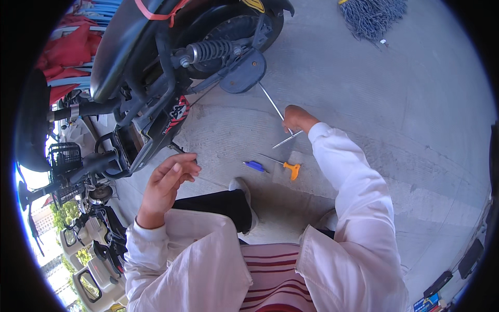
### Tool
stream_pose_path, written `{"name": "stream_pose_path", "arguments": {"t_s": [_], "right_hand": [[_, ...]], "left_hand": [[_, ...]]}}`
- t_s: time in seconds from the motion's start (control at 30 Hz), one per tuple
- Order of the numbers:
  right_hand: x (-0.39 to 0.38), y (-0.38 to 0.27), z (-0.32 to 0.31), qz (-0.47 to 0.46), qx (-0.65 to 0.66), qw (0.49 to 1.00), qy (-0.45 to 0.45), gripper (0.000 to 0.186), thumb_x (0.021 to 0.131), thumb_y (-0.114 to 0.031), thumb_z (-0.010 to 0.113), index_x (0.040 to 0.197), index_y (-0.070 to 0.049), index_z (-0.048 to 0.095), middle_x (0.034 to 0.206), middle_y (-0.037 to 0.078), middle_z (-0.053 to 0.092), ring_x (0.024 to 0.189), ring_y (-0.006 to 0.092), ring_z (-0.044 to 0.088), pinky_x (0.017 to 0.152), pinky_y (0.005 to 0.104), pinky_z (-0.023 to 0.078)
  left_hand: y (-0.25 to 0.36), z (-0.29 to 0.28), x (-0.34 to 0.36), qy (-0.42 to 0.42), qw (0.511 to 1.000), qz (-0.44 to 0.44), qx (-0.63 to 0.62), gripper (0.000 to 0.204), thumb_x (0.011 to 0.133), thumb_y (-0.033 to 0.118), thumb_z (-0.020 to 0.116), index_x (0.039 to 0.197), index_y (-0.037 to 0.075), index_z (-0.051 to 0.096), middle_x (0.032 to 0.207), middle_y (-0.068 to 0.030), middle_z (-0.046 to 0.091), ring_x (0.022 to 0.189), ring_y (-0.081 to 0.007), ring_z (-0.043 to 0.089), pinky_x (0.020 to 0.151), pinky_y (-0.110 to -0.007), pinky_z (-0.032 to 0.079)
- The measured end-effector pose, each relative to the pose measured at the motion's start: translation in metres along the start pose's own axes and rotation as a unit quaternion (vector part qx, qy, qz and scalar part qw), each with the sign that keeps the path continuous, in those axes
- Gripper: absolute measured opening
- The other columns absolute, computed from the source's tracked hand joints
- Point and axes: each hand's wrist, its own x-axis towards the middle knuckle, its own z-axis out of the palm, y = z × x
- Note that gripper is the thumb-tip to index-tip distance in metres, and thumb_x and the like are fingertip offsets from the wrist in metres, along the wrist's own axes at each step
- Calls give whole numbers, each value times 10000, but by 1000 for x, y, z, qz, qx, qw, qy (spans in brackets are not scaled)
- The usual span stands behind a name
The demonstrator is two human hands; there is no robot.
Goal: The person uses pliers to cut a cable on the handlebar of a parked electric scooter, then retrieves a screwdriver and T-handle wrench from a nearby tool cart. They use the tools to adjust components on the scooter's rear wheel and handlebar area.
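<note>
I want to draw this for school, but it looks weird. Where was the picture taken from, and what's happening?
There's no robot here, just a person. A wide camera on their head looks down, which makes straight edges bend. The right grip, a bare hand, holds a silver T-shaped tool. Its far end reaches the dark cover near the wheel of a two-wheeler. The left grip, also bare, looks empty. On the ground lie a yellow-handled tool and a small blue thing.
</note>
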Motion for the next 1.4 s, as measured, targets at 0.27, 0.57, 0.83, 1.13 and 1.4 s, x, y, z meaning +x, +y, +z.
{"name": "stream_pose_path", "arguments": {"t_s": [0.27,0.57,0.83,1.13,1.4], "right_hand": [[-22,-29,-30,-3,-64,996,-57,141,778,-115,644,803,5,713,725,114,704,651,201,694,582,355,536],[-30,-43,-36,27,-187,981,-40,181,755,-135,685,851,18,705,797,156,697,674,261,675,603,379,540],[-11,-19,-21,64,-75,994,-53,137,777,-72,632,860,17,696,820,158,699,686,260,699,613,351,553],[-18,-28,-34,73,49,991,-98,290,881,-246,668,929,40,660,842,96,709,633,193,687,574,307,560],[-15,-17,-26,80,102,987,-91,318,910,-241,630,884,76,653,808,119,700,654,204,684,600,310,568]], "left_hand": [[-1,-13,-18,162,977,59,-125,294,989,245,487,1142,6,565,859,-48,609,757,-118,559,692,-240,453],[-4,-25,-17,112,988,13,-105,356,954,276,523,1158,-15,544,857,-58,582,744,-120,558,661,-232,454],[0,-32,-12,95,989,20,-110,372,977,306,504,1148,-19,563,861,-66,608,734,-117,559,672,-219,445],[1,-33,-9,88,991,19,-102,383,979,319,498,1147,-18,567,862,-71,619,732,-114,566,683,-220,447],[4,-27,-10,77,992,19,-101,386,982,318,482,1153,-18,565,861,-73,621,744,-114,564,683,-224,436]]}}
